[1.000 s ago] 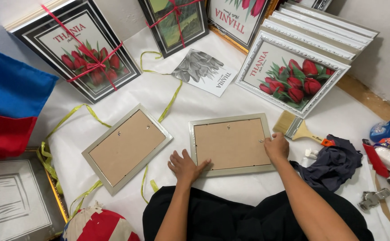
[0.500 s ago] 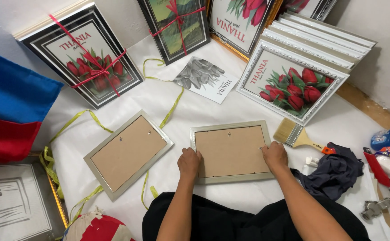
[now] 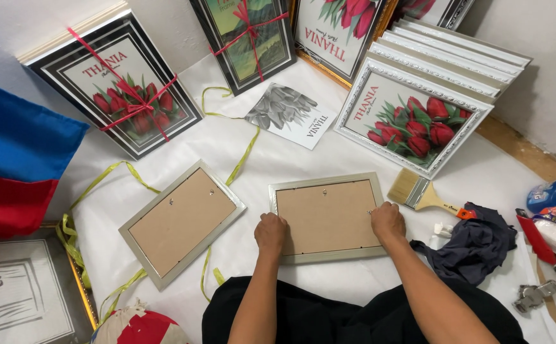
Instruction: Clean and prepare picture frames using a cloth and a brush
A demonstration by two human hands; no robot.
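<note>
Now left hand (image 3: 270, 232) and right hand (image 3: 387, 223) press one of two face-down frames (image 3: 327, 216).

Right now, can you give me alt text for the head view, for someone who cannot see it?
Two hands, left hand and right hand, press on opposite edges of a silver picture frame lying face down on a white sheet. A second face-down frame lies to its left; a paintbrush and dark cloth lie to its right.

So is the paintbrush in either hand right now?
No, the paintbrush lies on the sheet beside the frame both hands press.
</note>
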